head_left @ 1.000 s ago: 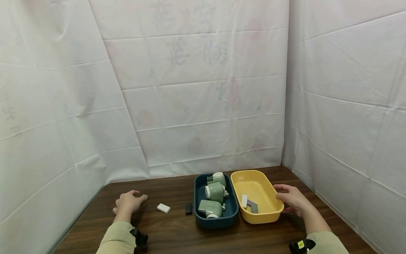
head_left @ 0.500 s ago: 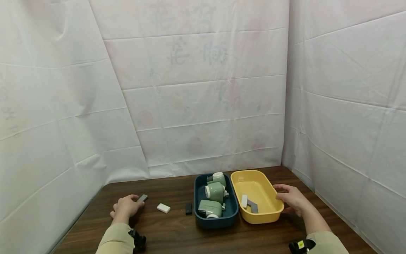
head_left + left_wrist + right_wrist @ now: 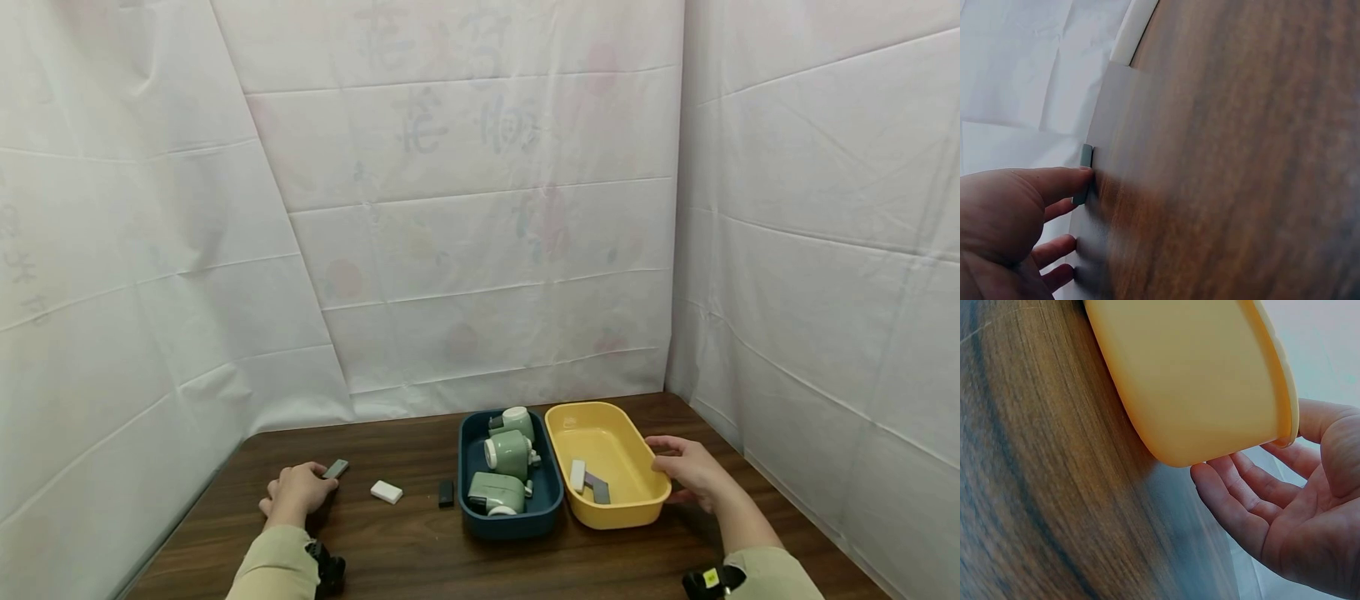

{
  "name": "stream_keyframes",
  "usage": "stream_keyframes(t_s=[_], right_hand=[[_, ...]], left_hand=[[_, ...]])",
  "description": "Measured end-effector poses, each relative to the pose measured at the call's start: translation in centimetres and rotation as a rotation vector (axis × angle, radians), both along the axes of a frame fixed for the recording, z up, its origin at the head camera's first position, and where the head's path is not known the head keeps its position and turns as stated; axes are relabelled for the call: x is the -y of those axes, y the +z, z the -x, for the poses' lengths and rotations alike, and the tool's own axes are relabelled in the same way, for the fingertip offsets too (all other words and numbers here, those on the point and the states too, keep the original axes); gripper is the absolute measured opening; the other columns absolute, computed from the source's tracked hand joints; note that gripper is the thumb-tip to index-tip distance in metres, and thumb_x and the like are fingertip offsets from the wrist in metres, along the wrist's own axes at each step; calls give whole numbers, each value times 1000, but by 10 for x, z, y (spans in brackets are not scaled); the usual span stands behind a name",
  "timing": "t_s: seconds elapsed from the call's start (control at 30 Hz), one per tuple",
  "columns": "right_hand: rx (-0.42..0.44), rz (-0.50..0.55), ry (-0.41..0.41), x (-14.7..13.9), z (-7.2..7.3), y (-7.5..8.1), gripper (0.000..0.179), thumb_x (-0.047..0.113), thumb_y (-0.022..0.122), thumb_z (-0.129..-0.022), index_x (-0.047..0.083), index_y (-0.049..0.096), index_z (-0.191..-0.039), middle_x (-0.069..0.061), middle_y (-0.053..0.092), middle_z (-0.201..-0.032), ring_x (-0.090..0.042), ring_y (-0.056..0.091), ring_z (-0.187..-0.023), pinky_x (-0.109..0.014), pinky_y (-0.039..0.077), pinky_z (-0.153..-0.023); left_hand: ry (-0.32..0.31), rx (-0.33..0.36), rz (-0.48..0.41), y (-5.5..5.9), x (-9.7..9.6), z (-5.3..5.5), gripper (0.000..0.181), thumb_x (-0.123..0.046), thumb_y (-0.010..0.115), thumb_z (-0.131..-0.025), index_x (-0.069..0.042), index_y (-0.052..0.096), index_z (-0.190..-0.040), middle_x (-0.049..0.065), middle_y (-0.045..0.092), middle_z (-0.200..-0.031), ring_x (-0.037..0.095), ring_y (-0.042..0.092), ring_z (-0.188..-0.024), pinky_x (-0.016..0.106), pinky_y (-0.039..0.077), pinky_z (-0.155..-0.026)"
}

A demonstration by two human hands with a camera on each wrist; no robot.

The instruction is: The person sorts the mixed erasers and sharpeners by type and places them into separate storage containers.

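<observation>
My left hand [image 3: 296, 490] is low over the left side of the table. It pinches a small flat grey-green block [image 3: 336, 469] between thumb and fingertip. In the left wrist view, the thumb lies on the near face of the block [image 3: 1087, 156], which is close to the wood; the other fingers spread below. At the right, my right hand [image 3: 696, 471] holds the side of a yellow tray [image 3: 637, 512]. Its thumb reaches over the tray's rim [image 3: 1294, 419], and the fingertips rest along the outer wall. A white block [image 3: 577, 475] and a bent grey piece [image 3: 598, 488] lie inside.
Between the hands, a white block [image 3: 387, 492] and a black block [image 3: 446, 493] lie on the wooden table [image 3: 405, 550]. A dark blue tray [image 3: 517, 527] stands against the yellow one, with several sage-green, white-ended pieces [image 3: 512, 455]. White sheets [image 3: 480, 250] hang behind.
My left hand has shifted slightly left and toward me, its fingers drawing together. The grey-green block now shows beyond its fingertips. My right hand and both trays stay put.
</observation>
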State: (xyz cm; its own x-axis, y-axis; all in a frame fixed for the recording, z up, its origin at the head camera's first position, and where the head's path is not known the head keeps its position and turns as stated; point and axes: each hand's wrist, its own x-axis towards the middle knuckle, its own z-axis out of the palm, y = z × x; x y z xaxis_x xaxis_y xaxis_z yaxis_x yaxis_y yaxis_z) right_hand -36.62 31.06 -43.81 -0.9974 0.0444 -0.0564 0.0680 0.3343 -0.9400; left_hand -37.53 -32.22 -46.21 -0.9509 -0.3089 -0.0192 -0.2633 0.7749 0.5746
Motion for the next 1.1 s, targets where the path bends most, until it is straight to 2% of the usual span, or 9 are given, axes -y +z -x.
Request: stream_keyframes(t_s=[0.43,0.6,0.9,1.1], right_hand=[[-4,3,4,-2,2,-3,59,5,63,-88,-2,49,-145,-20,62,-109,-25,66,-83,-48,61,-66],[-4,8,5,-2,2,-3,59,6,63,-88,-2,49,-145,-20,62,-108,-25,65,-83,-48,61,-66],[2,4,0,-1,0,-1,58,6,63,-89,-2,49,-145,-21,62,-110,-26,66,-83,-48,61,-66],[1,6,0,-1,0,-1,58,5,63,-89,-3,49,-145,-22,63,-111,-26,66,-84,-48,61,-66]], left_hand=[[21,9,19,-4,1,6,41,-33,70,-97,-3,66,-125,37,42,-127,62,30,-118,70,29,-89],[10,1,23,-6,2,6,40,-32,69,-98,-3,67,-125,37,42,-126,62,30,-117,71,29,-89],[-10,-38,5,-1,2,3,44,-33,66,-100,-3,63,-132,39,35,-136,64,26,-121,74,25,-91],[-12,-93,11,4,-3,2,43,-32,64,-101,-5,62,-134,37,35,-141,62,26,-124,73,24,-92]])
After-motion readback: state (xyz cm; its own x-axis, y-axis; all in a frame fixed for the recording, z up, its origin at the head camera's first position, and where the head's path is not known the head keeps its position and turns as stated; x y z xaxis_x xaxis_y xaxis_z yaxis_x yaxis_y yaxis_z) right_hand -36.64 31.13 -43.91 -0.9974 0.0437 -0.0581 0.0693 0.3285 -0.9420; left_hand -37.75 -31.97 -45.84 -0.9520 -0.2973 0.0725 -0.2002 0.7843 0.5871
